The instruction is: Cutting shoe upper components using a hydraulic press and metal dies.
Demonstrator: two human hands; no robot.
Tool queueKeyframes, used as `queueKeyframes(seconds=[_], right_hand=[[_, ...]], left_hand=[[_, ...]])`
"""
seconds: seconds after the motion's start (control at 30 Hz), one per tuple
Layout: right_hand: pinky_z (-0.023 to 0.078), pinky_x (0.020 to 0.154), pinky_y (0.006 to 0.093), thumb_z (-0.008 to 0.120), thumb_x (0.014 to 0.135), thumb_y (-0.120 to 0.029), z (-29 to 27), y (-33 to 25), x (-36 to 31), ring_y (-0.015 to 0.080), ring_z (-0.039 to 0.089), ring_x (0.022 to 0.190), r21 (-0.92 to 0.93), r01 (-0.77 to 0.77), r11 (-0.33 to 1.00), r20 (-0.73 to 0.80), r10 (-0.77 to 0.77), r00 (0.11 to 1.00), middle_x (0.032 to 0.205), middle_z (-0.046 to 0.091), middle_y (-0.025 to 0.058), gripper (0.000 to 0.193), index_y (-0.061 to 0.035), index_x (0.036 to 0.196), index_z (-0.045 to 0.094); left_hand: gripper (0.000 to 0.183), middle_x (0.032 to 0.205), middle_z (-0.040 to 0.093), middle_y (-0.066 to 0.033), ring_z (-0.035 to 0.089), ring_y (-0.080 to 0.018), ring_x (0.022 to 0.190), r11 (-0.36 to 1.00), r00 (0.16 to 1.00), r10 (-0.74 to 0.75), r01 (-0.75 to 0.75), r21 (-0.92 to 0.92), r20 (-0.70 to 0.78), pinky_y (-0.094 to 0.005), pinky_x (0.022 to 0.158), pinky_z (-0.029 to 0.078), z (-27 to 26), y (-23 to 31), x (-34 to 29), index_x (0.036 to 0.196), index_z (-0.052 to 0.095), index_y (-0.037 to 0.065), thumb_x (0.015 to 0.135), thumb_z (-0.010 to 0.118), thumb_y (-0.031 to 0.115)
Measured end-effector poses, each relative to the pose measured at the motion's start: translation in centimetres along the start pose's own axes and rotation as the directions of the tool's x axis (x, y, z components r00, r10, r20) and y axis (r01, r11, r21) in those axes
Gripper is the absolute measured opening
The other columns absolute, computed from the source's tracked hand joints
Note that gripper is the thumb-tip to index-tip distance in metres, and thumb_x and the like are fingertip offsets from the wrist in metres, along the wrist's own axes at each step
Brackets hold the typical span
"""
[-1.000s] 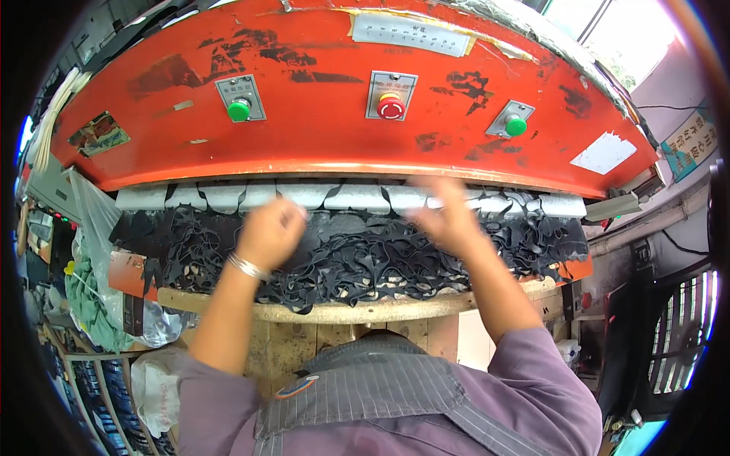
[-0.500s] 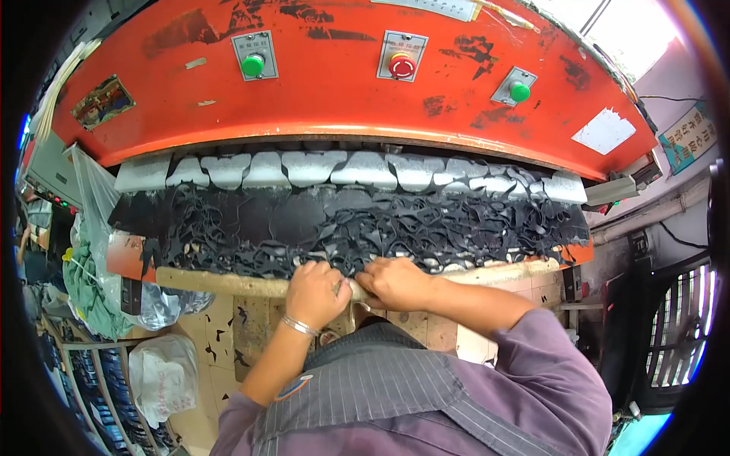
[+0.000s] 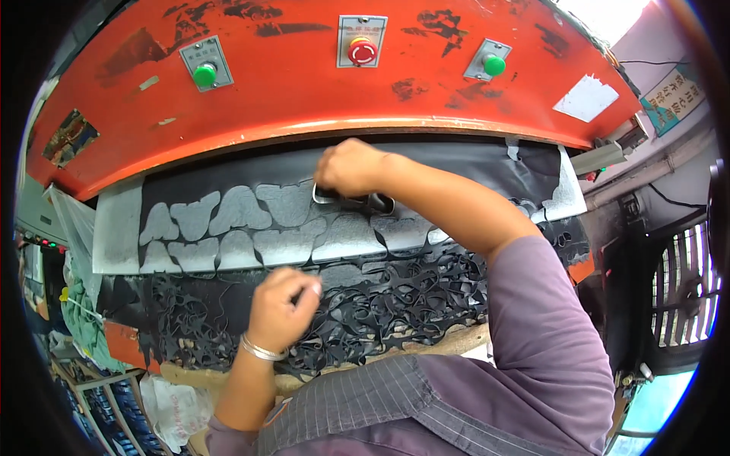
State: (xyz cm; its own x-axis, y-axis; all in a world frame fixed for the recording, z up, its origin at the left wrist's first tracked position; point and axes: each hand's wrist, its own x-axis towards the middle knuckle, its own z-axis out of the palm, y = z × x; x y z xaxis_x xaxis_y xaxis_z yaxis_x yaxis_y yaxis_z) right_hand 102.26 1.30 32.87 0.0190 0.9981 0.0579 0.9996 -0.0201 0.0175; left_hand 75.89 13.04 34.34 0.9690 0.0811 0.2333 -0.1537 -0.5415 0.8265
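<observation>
Since half a second ago, we are reaching our right hand (image 3: pixel 351 167) up from the table's near edge onto the metal cutting die (image 3: pixel 354 201), fingers closed on it. Its long axis is running left to right on the black sheet (image 3: pixel 456 163), just under the orange press head (image 3: pixel 304 99). Our left hand (image 3: pixel 281 308) is resting loosely curled on the black scrap webbing (image 3: pixel 395 300), holding nothing. Uncut sheet is lying open rightward.
</observation>
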Motion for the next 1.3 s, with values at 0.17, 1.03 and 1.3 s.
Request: queueKeyframes(seconds=[0.17, 1.03, 1.3], right_hand=[[0.051, 0.074, 0.0462, 0.063, 0.072, -0.026, -2.0, 4.5, -10.5, 0.0389, 0.065, 0.079, 0.206, -0.889, 0.410, 0.055, 0.902, 0.428, 0.080, 0.066, 0.0251, 0.031, 0.0044, 0.078, 0.065], [0.037, 0.101, 0.0486, 0.078, 0.062, -0.054, 5.6, -3.7, -20.1, 0.0368, 0.051, 0.121, 0.193, -0.699, 0.689, -0.338, 0.715, 0.612, 0.123, 0.058, 0.0234, 0.076, -0.0107, 0.120, 0.058], [0.033, 0.105, 0.0422, 0.069, 0.084, -0.019, -5.5, -2.4, -18.9, 0.0344, 0.044, 0.125, 0.252, -0.547, 0.798, -0.908, 0.391, 0.152, 0.134, 0.049, 0.0195, 0.057, 0.0005, 0.133, 0.046]], left_hand=[[0.028, 0.094, 0.068, -0.0112, 0.064, -0.0249, 0.082, 0.995, 0.997, 0.026, -0.033, -0.097, -0.066, -0.0336, 0.073, 0.050, 3.9, -3.0, 7.4, 0.108, 0.062, 0.004, 0.081, 0.063, 0.011], [0.078, 0.145, 0.040, -0.0169, 0.031, -0.0254, 0.139, 0.941, 0.990, -0.088, 0.046, 0.334, 0.109, -0.0412, 0.116, 0.015, 13.4, -4.9, 11.8, 0.145, 0.015, -0.008, 0.079, 0.051, 0.016], [0.018, 0.090, 0.064, -0.0094, 0.058, -0.0238, 0.087, 0.973, 0.667, 0.232, -0.162, 0.167, -0.708, -0.0354, 0.083, 0.045, 0.9, -3.4, 13.3, 0.094, 0.065, 0.003, 0.094, 0.053, 0.017]])
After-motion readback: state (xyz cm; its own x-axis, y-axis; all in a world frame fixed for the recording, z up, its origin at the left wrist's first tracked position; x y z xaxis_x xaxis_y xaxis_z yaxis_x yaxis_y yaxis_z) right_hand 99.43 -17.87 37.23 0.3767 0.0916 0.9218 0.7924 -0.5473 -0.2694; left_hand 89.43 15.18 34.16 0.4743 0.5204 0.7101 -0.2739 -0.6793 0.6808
